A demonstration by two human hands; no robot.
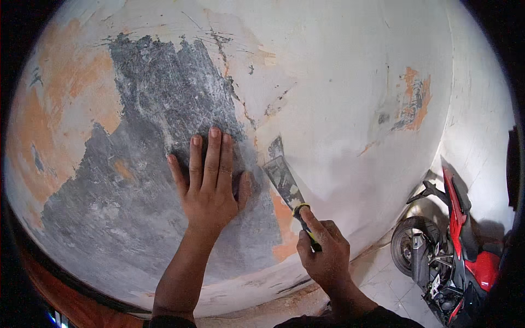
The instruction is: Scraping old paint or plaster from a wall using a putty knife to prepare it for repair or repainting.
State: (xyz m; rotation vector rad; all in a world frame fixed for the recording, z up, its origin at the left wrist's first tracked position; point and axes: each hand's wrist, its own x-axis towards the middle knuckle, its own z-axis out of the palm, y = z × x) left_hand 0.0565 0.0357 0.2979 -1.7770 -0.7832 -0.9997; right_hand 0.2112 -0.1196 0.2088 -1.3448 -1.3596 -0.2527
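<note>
My left hand point(210, 183) lies flat on the wall, fingers spread, over a large bare grey patch point(136, 158) where the paint is gone. In my right hand point(325, 246) is a scraper point(284, 180) with a wide, smeared metal blade and a black and yellow handle. My fingers wrap round the handle, and the blade points up and left. Its tip is at the border between the grey patch and the white paint point(339, 109), just below a small dark scraped spot point(276, 146). Whether the blade presses on the wall I cannot tell.
Orange undercoat point(71, 93) shows at the left of the wall, with another chipped patch point(415, 101) at the right. A crack point(235, 90) runs down from the top. At the lower right, a red and black motorcycle point(456, 235) stands on a pale tiled floor point(385, 279).
</note>
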